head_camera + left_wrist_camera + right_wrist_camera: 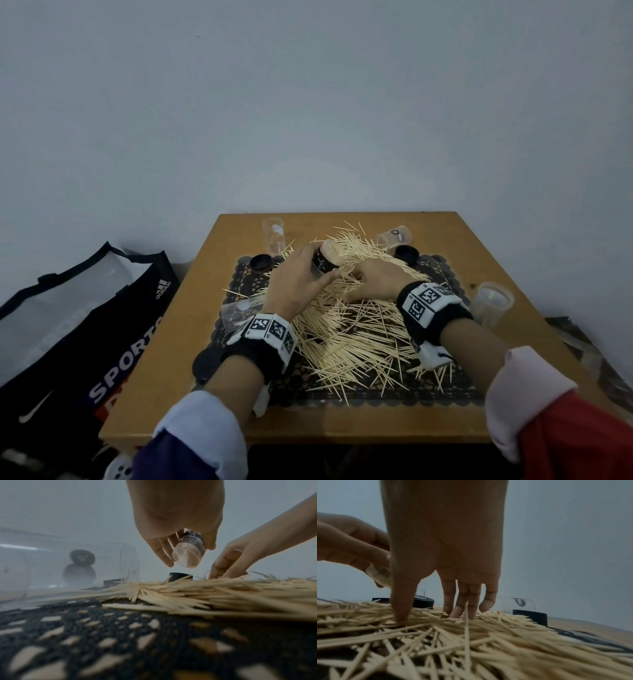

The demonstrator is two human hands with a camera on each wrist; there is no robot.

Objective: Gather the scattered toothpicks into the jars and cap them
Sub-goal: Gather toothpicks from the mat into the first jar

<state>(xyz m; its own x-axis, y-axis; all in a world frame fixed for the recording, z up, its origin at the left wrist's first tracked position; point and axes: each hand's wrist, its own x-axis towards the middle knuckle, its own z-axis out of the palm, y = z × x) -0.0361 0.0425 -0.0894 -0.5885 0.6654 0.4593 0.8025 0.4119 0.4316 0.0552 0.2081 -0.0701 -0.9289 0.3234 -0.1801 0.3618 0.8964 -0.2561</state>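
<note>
Hundreds underfoot: the toothpicks [356,329] lie in a loose, crossed heap over the black lace mat [394,394] on the worktop [154,394], nearest you and running back past both hands.
Handling: you should expect light, stiff, pointed sticks that roll and scatter; pinch a small aligned bundle at mid-length instead of raking, and keep points away from your fingertips.
Your right hand [373,281]: fingers reach down and spread into the heap, tips touching sticks; I cannot tell whether a bundle is already pinched.
Your left hand [298,277]: fingers and thumb are wrapped round the held jar [327,260], lifted clear of the mat and tilted, mouth towards your right hand, already packed with toothpicks.
Jar grip: the clear plastic wall looks smooth, so hold it round the labelled middle as you do now.
Spare jars: one lying jar [236,308] beside your left wrist, one upright jar [493,301] at the right edge, a tall jar [274,236] and a tipped jar [394,236] at the back.
Caps: left cap [261,263] and right cap [406,255] sit beyond the hands, apart from any jar.
Edges: the near and right edges are close to stray sticks; sweep inward.
Open room: bare wood along the left and far sides.
</note>
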